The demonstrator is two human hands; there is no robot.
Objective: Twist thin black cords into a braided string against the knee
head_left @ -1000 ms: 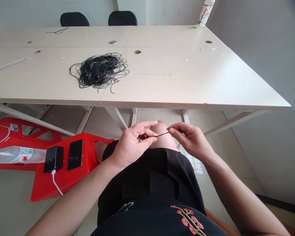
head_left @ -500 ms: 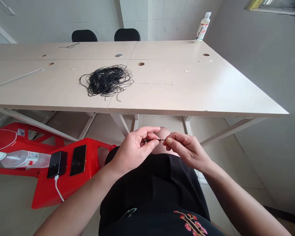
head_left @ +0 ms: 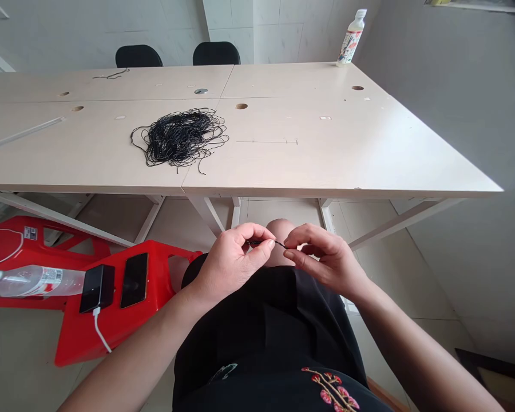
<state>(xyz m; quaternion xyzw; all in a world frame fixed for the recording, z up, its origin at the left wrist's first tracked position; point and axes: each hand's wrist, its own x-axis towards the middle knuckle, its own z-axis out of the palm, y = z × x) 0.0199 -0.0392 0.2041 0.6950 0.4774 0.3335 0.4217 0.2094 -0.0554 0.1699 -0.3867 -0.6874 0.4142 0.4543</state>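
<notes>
Above my lap, a short piece of thin black cord (head_left: 280, 244) runs between my two hands. My left hand (head_left: 236, 254) pinches it between thumb and forefinger, and part of the cord lies inside the curled fingers. At the cord's right end are the thumb and forefinger tips of my right hand (head_left: 321, 252), lightly about it, with the other fingers bent loosely. On the table beyond, a tangled heap of black cord (head_left: 180, 137) lies with loops and a few loose ends toward the front edge.
The pale table (head_left: 347, 160) spans the view ahead. A bottle (head_left: 351, 40) stands at its far right corner. At left, a red stool (head_left: 75, 340) bears a phone (head_left: 134, 279), a black box (head_left: 96, 288) with a white cable and a lying plastic bottle (head_left: 38, 280).
My right hand's fingers have loosened from a tight pinch, and its forefinger has lifted and straightened somewhat. The cord between the hands now slants down to the right. The view has shifted slightly.
</notes>
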